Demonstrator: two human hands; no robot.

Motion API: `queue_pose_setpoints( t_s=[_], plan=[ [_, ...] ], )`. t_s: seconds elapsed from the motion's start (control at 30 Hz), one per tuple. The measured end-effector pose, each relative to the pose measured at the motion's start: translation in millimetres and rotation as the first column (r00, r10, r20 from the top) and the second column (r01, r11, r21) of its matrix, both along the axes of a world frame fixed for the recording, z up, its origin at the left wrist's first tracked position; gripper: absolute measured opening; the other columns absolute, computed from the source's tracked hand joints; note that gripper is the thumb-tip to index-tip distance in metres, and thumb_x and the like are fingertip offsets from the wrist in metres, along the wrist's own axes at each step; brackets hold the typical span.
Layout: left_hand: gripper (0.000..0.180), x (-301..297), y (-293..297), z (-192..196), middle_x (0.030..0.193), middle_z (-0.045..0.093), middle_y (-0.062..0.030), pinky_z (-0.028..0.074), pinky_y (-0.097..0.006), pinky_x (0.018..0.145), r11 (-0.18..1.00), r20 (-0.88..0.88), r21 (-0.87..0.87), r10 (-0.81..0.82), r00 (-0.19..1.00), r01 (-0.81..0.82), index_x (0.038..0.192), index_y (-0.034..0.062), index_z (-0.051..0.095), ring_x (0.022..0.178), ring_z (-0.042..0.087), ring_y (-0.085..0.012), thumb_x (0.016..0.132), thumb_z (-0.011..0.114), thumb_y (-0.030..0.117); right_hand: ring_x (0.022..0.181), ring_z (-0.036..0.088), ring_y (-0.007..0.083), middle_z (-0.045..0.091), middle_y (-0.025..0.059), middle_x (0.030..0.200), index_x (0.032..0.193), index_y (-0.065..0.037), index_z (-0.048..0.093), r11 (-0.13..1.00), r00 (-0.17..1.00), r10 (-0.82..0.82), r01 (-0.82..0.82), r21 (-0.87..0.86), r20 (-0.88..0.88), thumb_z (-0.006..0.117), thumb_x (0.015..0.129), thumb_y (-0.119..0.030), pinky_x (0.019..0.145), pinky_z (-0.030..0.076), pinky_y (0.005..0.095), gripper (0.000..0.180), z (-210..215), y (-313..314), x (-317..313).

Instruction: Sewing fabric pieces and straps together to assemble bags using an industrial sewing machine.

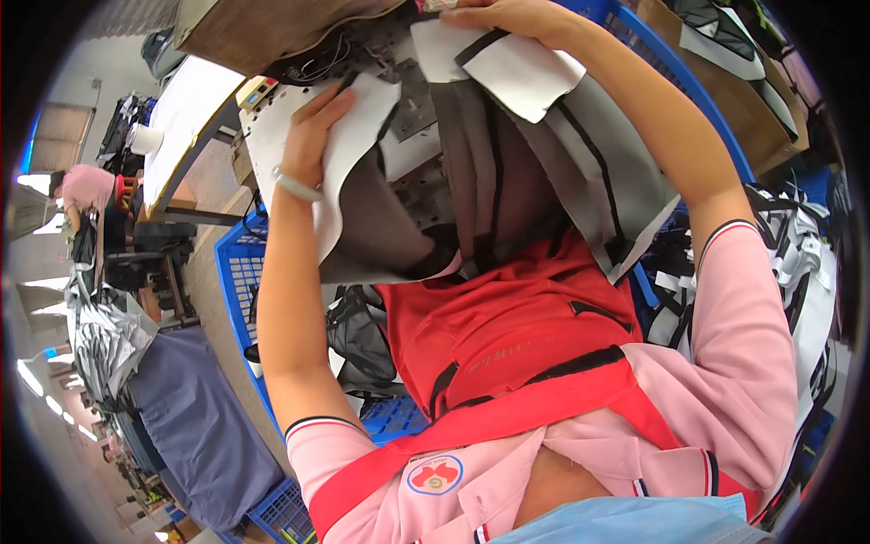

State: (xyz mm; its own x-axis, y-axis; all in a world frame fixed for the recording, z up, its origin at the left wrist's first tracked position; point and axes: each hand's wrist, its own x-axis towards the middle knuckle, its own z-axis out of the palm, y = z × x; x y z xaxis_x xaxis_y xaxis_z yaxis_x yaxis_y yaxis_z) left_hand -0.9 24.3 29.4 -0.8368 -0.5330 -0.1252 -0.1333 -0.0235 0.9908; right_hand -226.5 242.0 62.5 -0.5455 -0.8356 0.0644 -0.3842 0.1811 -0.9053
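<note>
My left hand (313, 131) is closed on the edge of a large fabric piece (376, 218), white on one face and grey on the other, with black binding strips. A pale band circles my left wrist. At the top, my right hand (517, 18) is closed on a white flap (526, 72) of the same piece, which has a black strip across it. Some of its fingertips are cut off by the picture's edge. The piece hangs open in folds between my arms, over my red apron (498, 344). Beyond it stands a sewing machine (281, 32) with a metal plate (415, 104).
Blue plastic crates (240, 272) surround me, with dark bundles inside. A cardboard box (752, 100) holds more pieces at upper right. White and black strips (797, 263) pile up on the right. To the left are a white-topped table (195, 109), a blue-covered stack (199, 417) and another person (91, 190).
</note>
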Motion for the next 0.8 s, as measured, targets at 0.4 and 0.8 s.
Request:
queue_pose_setpoints(
  t_s=[0.4,0.8],
  plan=[
    [0.031,103.7,156.3,-14.3,0.099,0.066,-0.0012,0.046,-0.022,0.079,0.811,0.151,0.096,-0.584,0.797,0.577,0.116,-0.0009,0.062,0.087,0.058,-0.0083,0.087,0.069,0.008,0.063,0.050,0.0132,0.053,0.0058,0.059,0.074,0.002,0.066,0.966,0.939,-0.260,0.257,-0.044,-0.227,0.052,0.094,-0.049,0.065,0.044,0.0323,0.057,36.8,150.3,27.4],
    [0.028,70.8,162.6,-34.1,0.098,0.065,-0.0004,0.046,-0.022,0.078,0.896,0.224,0.079,-0.443,0.868,0.437,0.113,-0.0011,0.062,0.086,0.057,-0.0081,0.087,0.068,0.009,0.074,0.064,0.0358,0.065,0.0151,0.078,0.079,-0.008,0.066,0.685,-0.228,-0.467,0.518,-0.513,-0.854,0.051,0.090,-0.033,0.065,0.050,0.0452,0.031,132.5,329.3,-223.8]
  ],
)
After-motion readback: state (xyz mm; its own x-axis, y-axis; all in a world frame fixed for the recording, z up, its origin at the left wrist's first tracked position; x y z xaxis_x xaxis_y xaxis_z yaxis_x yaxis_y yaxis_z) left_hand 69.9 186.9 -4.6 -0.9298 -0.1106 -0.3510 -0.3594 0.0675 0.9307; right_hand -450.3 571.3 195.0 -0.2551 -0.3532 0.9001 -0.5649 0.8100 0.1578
